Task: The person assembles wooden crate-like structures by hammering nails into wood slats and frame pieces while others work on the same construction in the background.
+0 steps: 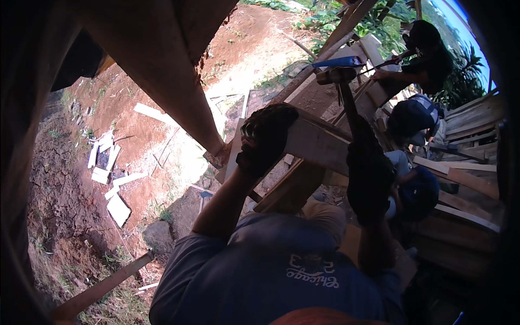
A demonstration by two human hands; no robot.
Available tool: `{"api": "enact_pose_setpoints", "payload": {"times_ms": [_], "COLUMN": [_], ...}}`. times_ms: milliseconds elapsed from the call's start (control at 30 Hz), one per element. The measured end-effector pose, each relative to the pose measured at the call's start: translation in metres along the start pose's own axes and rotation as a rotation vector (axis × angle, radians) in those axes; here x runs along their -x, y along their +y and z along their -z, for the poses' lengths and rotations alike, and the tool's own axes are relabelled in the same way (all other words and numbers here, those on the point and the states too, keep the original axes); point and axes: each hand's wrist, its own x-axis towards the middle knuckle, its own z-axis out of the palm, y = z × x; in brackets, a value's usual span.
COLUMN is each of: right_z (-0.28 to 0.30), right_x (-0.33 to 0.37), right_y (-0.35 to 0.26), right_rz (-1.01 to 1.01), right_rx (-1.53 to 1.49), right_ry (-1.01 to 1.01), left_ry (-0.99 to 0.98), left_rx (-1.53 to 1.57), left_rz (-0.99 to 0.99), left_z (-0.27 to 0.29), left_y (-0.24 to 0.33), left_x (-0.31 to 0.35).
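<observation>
My right hand [369,176], in a dark glove, is closed round the handle of a hammer [349,105]. The hammer points away from me, its brownish head raised above the boards. At the left end of a wooden board [317,142], my left hand [266,138] is also gloved, its fingers curled over the wood. This board runs across in front of me toward the hammer handle. Below it, another wooden piece [292,187] slants near my lap. Shade hides much of both gloves' fingers.
A thick beam [157,65] slants down on my left. At upper right, a co-worker [428,57] leans over planks near a blue tapered object [338,62]. Two more people [414,116] are close on my right, beside stacked boards [471,168]. Wood offcuts [118,208] lie on the earth below.
</observation>
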Motion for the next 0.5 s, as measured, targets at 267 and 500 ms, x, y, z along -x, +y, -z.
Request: {"api": "enact_pose_setpoints", "payload": {"times_ms": [267,500], "right_z": [-0.009,-0.012], "right_x": [0.016,0.013], "right_y": [0.014,-0.003], "right_rz": [0.151,0.174], "right_rx": [0.395,0.478], "right_ry": [-0.147,-0.134], "left_ry": [-0.032,0.000], "left_rx": [-0.095,-0.138], "left_rz": [-0.051,-0.059], "left_z": [0.005,-0.001], "left_y": [0.005,0.002], "left_x": [-0.006,-0.001]}}
